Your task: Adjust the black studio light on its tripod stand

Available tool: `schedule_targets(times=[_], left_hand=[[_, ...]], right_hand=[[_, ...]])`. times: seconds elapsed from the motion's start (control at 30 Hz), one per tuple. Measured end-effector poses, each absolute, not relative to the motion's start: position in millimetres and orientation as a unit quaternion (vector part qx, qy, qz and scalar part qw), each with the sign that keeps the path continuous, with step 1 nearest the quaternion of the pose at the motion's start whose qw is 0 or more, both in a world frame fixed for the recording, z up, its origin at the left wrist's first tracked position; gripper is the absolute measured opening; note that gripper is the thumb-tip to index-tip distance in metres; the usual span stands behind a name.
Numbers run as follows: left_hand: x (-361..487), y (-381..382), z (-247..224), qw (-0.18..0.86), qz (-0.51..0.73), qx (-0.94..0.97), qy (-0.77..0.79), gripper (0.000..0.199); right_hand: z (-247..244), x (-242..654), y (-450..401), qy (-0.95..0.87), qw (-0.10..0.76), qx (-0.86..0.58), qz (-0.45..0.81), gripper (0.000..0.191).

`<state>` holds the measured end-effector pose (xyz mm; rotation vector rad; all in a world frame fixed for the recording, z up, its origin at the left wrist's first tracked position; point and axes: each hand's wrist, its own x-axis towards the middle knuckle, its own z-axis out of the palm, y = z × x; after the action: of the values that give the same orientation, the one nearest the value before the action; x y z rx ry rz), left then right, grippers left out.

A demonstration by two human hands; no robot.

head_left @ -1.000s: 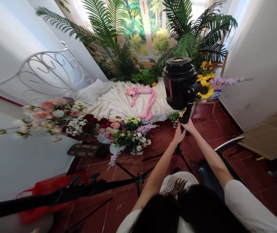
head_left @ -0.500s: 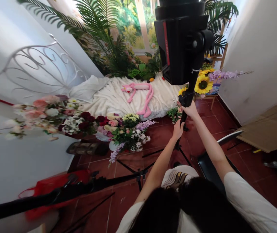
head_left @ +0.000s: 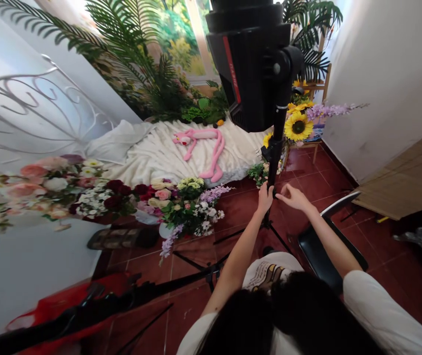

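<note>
A matte black cylindrical studio light (head_left: pixel 246 64) is mounted on a black tubular stand pole (head_left: pixel 276 143), which rises from 3-legged metal tripod legs (head_left: pixel 280 240) on glossy red floor tiles (head_left: pixel 238 209). The left hand (head_left: pixel 265 199) has its fingers (head_left: pixel 269 190) curled against the pole, below the light. The right hand (head_left: pixel 295 198) is just beside the pole, not touching it, fingers loosely spread. Flower bouquets (head_left: pixel 187 209) stand to the left.
</note>
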<state>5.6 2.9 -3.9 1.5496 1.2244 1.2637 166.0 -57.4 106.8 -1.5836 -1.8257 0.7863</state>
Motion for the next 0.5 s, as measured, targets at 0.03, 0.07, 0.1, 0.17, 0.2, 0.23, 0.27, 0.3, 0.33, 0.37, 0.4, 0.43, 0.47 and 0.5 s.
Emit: schedule_targets(times=[0.03, 0.07, 0.1, 0.17, 0.2, 0.23, 0.27, 0.3, 0.33, 0.37, 0.4, 0.43, 0.47, 0.5], left_hand=[[5.3, 2.5, -2.8, 0.391, 0.495, 0.608, 0.483, 0.055], [5.1, 2.1, -1.6, 0.393, 0.492, 0.607, 0.485, 0.055], [5.0, 1.7, -0.3, 0.396, 0.489, 0.605, 0.489, 0.054], [5.1, 0.8, 2.5, 0.398, 0.484, 0.600, 0.497, 0.052], [5.2, 0.3, 3.9, 0.399, 0.482, 0.599, 0.499, 0.052], [5.4, 0.0, 5.2, 0.399, 0.481, 0.599, 0.501, 0.051], [5.6, -0.4, 6.2, 0.398, 0.481, 0.599, 0.501, 0.051], [5.8, -0.6, 7.0, 0.395, 0.483, 0.600, 0.501, 0.050], [5.9, -0.7, 7.6, 0.393, 0.485, 0.600, 0.500, 0.050], [5.9, -0.7, 7.9, 0.391, 0.486, 0.601, 0.500, 0.050], [5.9, -0.6, 7.9, 0.390, 0.486, 0.602, 0.499, 0.050], [5.8, -0.4, 7.7, 0.390, 0.485, 0.604, 0.498, 0.050], [5.6, -0.1, 7.3, 0.391, 0.485, 0.606, 0.496, 0.050], [5.4, 0.2, 6.8, 0.392, 0.484, 0.607, 0.494, 0.051]], right_hand=[[97.0, 163.0, -62.9, -0.676, 0.286, -0.607, 0.305, 0.041], [88.9, 157.9, -66.8, -0.660, 0.290, -0.612, 0.325, 0.041], [82.3, 151.4, -69.1, -0.634, 0.308, -0.614, 0.355, 0.043], [74.1, 135.8, -70.1, -0.555, 0.361, -0.613, 0.431, 0.050], [72.2, 127.9, -69.6, -0.507, 0.387, -0.610, 0.471, 0.053], [71.5, 120.6, -69.1, -0.459, 0.408, -0.602, 0.511, 0.053], [71.7, 114.3, -68.8, -0.416, 0.424, -0.587, 0.550, 0.052], [72.6, 109.1, -68.8, -0.379, 0.440, -0.564, 0.587, 0.051], [73.7, 105.3, -69.3, -0.348, 0.458, -0.535, 0.619, 0.049], [74.8, 102.6, -70.2, -0.323, 0.473, -0.507, 0.644, 0.047], [75.7, 101.1, -71.2, -0.304, 0.484, -0.484, 0.662, 0.046], [76.0, 100.7, -72.1, -0.290, 0.489, -0.472, 0.674, 0.045], [75.7, 101.1, -72.8, -0.282, 0.486, -0.470, 0.681, 0.044], [74.8, 102.2, -73.3, -0.280, 0.473, -0.480, 0.683, 0.044]])
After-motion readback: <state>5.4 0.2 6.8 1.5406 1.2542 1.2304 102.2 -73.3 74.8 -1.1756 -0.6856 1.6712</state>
